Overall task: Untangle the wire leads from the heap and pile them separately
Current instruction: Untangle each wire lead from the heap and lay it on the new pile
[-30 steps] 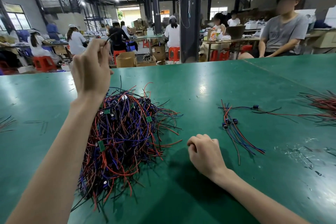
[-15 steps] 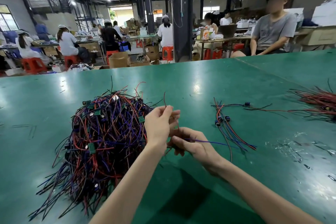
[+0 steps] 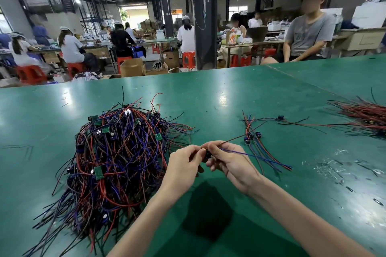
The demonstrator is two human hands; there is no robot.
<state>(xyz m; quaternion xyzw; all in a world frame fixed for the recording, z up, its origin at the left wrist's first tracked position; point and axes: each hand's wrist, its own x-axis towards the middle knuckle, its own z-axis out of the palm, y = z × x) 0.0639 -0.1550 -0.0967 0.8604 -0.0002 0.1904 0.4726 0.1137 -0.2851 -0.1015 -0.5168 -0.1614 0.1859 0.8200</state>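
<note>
A big tangled heap of red, blue and black wire leads [image 3: 117, 158] with small green boards lies on the green table, left of centre. To its right lies a small separate pile of leads [image 3: 257, 142]. Between them, just above the table, my left hand [image 3: 183, 165] and my right hand [image 3: 231, 162] meet and both pinch one wire lead [image 3: 246, 153]. Its blue and dark red wires trail to the right, toward the small pile. A small dark component sits between my fingertips, mostly hidden.
The green table [image 3: 208, 98] stretches far ahead. Another bundle of mostly red leads [image 3: 363, 117] lies at the far right. Small wire scraps [image 3: 334, 169] are scattered on the right. A person in a grey shirt [image 3: 307, 33] sits beyond the table's far right edge.
My left hand came down from high above the heap to meet my right hand. Both now pinch one lead, drawn slightly right, clear of the heap.
</note>
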